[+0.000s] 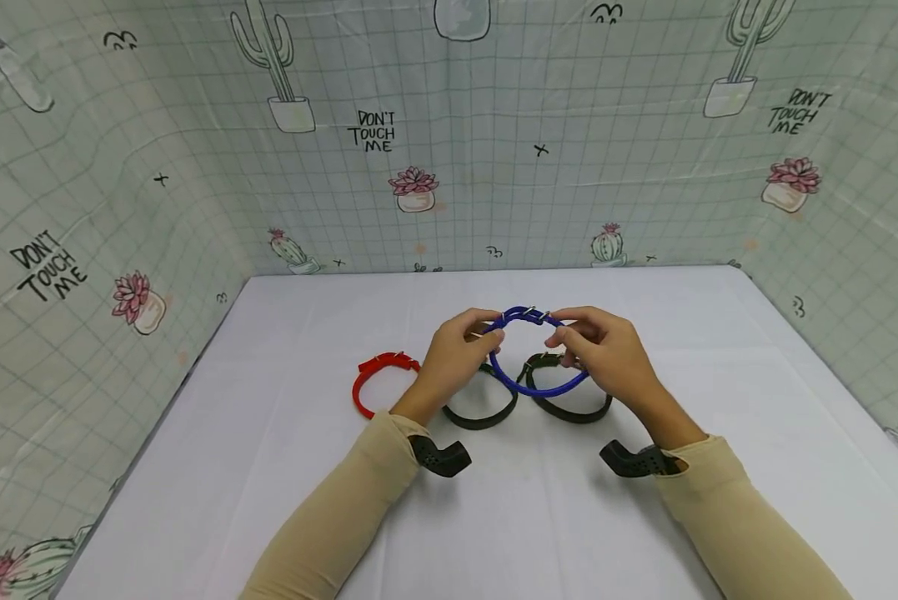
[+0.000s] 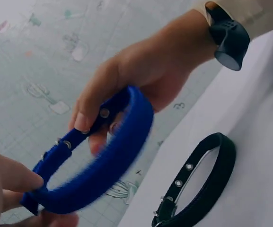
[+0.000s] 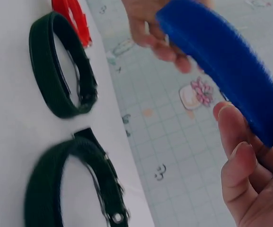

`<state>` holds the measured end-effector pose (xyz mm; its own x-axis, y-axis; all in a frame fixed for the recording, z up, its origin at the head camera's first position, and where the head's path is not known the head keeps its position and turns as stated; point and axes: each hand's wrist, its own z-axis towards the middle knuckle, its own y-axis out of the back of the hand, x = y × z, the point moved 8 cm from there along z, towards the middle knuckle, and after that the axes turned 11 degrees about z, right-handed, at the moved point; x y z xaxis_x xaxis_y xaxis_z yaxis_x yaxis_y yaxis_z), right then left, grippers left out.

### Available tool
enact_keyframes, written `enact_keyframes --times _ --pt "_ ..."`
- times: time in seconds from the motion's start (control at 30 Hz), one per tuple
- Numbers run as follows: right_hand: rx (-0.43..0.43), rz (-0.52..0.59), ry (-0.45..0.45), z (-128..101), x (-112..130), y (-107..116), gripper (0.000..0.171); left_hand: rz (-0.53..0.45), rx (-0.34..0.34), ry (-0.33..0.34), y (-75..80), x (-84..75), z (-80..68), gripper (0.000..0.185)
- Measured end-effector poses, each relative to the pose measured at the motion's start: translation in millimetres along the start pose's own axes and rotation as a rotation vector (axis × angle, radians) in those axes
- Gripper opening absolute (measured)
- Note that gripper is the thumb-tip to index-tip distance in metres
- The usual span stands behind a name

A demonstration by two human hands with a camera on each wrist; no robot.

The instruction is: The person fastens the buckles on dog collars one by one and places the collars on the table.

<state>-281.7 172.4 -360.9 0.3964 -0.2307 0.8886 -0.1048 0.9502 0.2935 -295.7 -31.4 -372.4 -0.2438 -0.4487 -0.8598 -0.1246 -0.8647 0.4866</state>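
Above the white table (image 1: 268, 467), I hold a blue collar (image 1: 536, 382) lifted clear of the surface, its loop closed and hanging between my two hands. My left hand (image 1: 454, 360) pinches the strap near the top, thumb and forefinger pressed together on it, and my right hand (image 1: 608, 354) pinches the opposite side near the metal eyelets (image 2: 104, 113), fingers curled round the band. Seen from the left wrist, the band looks fuzzy on its outer face and bends in an easy curve, so I judge it light, soft and pliant rather than stiff, with little risk of slipping or breaking; the flat strap on either side of the buckle (image 1: 533, 315) seems the surest place to take hold, since the fabric gives the fingertips purchase there. Below it on the table lie two black collars, one (image 1: 486, 412) under my left hand and another (image 1: 569, 404) under my right, both closed into loops and close beside each other. Well to the left lies a red collar (image 1: 369, 385), also looped. Around the table hangs a cactus-print backdrop (image 1: 418, 167).
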Motion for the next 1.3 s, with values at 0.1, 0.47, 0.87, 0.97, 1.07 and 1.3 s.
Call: enact_keyframes --times 0.1,0.47,0.87,0.97,1.07,1.3 --pt "-0.048 -0.027 -0.042 -2 -4 13 0.029 0.069 0.049 0.035 -8.2 -2.1 2.8 0.036" --pt "-0.028 -0.144 -0.216 -10 -30 42 0.038 0.052 0.078 0.074 -34.5 -8.7 15.4 0.035" --pt "0.027 -0.29 -0.367 -26 -48 79 0.042 0.008 0.09 0.082 -68.8 -15.9 16.8 0.036" --pt "0.019 -0.314 -0.373 -27 -49 85 0.041 -0.013 0.091 0.095 -76.2 -16.9 17.5 0.036" --pt "0.0 -0.334 -0.376 -27 -50 90 0.039 0.004 0.085 0.1 -84.1 -17.4 18.8 0.036" --pt "-0.02 -0.383 -0.386 -27 -54 98 0.029 0.08 0.062 0.105 -105.5 -18.5 17.1 0.038"
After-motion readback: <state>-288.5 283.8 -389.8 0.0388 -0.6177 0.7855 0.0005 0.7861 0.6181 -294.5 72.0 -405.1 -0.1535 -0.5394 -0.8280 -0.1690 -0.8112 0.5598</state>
